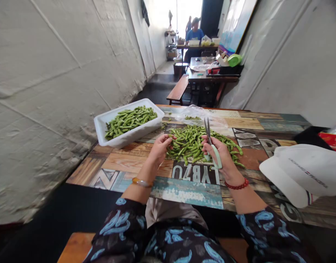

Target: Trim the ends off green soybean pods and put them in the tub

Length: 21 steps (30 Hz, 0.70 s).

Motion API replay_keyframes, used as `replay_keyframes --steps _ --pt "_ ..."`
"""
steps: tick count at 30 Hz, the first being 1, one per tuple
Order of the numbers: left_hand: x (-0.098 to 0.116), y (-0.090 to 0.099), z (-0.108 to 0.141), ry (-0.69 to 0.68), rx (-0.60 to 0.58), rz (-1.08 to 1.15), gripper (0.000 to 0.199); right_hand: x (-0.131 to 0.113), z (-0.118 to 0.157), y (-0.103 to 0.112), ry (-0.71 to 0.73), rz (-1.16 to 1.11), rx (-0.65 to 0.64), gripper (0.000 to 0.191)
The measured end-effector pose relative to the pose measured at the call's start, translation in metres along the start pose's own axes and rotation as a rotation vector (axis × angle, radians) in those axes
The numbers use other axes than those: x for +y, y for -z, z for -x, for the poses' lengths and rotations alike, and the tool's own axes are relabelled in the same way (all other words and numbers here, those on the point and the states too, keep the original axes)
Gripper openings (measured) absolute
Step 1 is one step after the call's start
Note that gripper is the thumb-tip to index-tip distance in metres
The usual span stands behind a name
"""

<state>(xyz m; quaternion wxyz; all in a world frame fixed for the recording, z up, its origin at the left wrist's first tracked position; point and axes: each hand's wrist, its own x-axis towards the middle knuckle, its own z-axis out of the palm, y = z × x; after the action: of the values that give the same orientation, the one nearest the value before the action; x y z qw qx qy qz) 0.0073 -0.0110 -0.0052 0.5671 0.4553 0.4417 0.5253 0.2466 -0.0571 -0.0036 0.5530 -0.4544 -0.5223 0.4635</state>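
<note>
My left hand (160,149) is closed in a pinch on a green soybean pod (171,136), just over the left side of the pile. In my right hand (222,155) is a pair of scissors (208,133), blades pointing up and slightly apart, with a pale green handle around my fingers. Beneath and between both hands lies a loose heap of green soybean pods (190,144) on the table. A white plastic tub (124,140), partly filled with similar pods, stands to the left beyond my left hand.
A clear plastic bag (197,111) with small green scraps lies behind the heap. On the right of the patterned table (140,164) rests a white cap (302,171). Further back are a bench (179,89), another table (198,75) and a seated person (194,34). Walls flank both sides.
</note>
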Motion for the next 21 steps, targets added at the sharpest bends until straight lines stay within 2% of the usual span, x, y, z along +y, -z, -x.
replay_keyframes --steps 2,4,13,16,21 --pt "0.001 -0.001 0.008 0.070 0.001 0.154 0.028 0.000 0.001 0.001 -0.013 0.007 0.004 0.054" --pt "-0.001 -0.003 0.013 0.106 -0.014 0.206 0.028 0.000 0.002 0.002 -0.015 0.016 0.008 0.052" --pt "-0.007 0.003 0.028 0.041 0.025 0.262 0.027 0.007 0.008 -0.001 0.012 0.032 -0.118 0.047" --pt "-0.006 0.008 0.036 0.041 0.013 0.287 0.025 -0.010 0.009 -0.012 0.015 -0.039 -0.243 0.050" --pt "-0.004 0.012 0.042 0.019 0.028 0.327 0.018 -0.058 -0.002 -0.040 -0.036 -0.117 -0.497 0.056"
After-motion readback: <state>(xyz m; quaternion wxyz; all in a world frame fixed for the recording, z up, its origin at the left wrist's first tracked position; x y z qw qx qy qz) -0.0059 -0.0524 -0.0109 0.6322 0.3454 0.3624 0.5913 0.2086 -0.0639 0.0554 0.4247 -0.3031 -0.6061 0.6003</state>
